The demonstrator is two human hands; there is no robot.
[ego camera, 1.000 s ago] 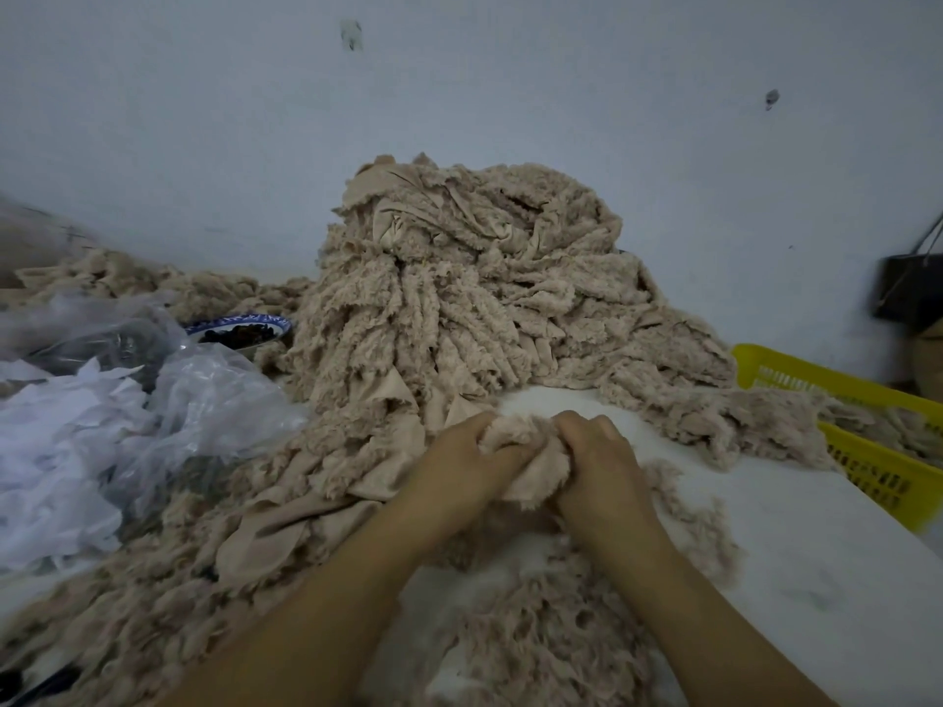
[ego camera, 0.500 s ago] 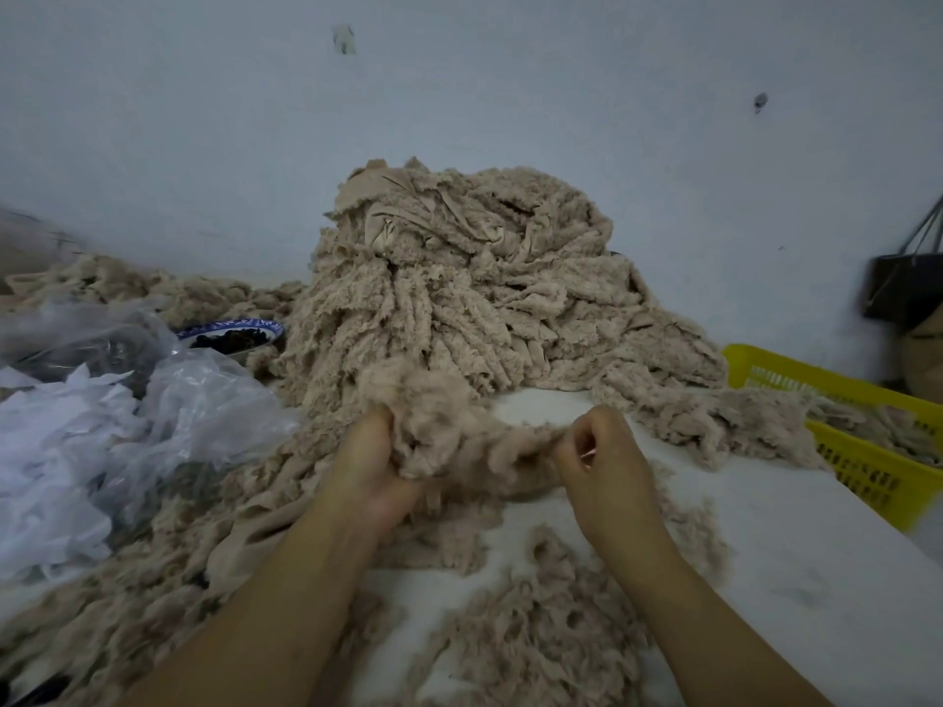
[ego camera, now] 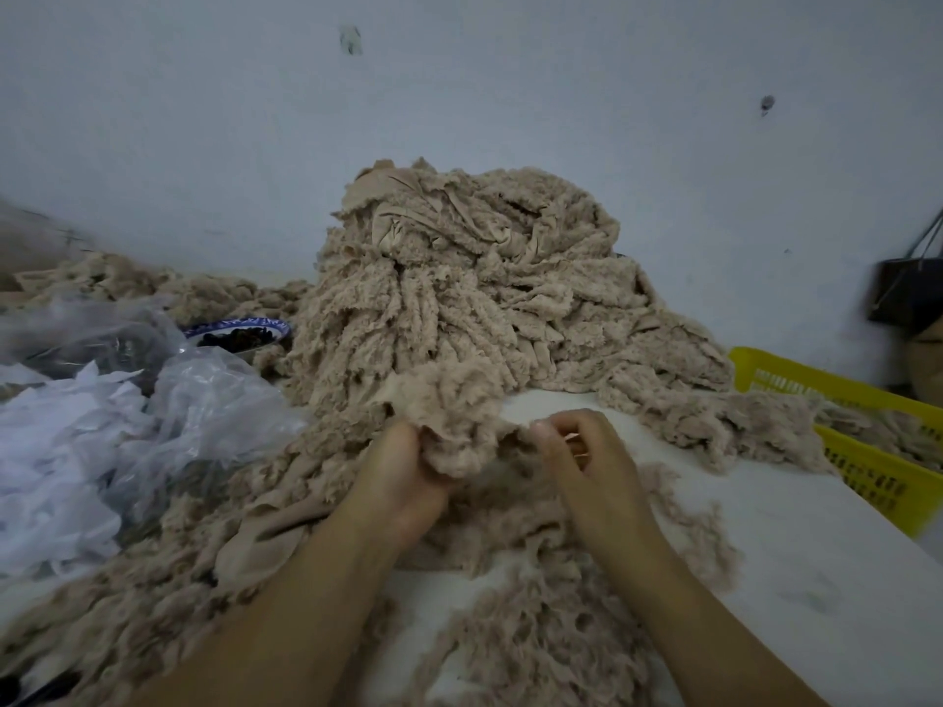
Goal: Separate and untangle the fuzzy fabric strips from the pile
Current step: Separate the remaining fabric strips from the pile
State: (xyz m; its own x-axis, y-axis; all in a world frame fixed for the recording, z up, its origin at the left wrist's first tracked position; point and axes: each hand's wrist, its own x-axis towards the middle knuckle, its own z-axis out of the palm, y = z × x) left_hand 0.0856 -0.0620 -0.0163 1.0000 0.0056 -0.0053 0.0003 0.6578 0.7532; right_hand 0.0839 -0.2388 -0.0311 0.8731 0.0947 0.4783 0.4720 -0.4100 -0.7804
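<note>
A tall pile of beige fuzzy fabric strips (ego camera: 474,298) stands at the back of the white table (ego camera: 816,563). In front of it my left hand (ego camera: 403,482) grips a bunched clump of fuzzy strip (ego camera: 449,421), held just above the table. My right hand (ego camera: 581,456) pinches the clump's right end between thumb and fingertips. Loose fuzzy strips (ego camera: 541,640) lie under and in front of both hands, and more spread to the left (ego camera: 168,579).
Crumpled clear plastic bags and white scraps (ego camera: 102,426) sit at the left. A blue-rimmed bowl (ego camera: 240,331) stands behind them. A yellow plastic basket (ego camera: 867,451) holding strips is at the right edge. A wall is close behind the pile.
The two hands, pressed together on a small wad, have drawn apart. The left hand lifted a bigger clump while the right hand shifted to pinching its end.
</note>
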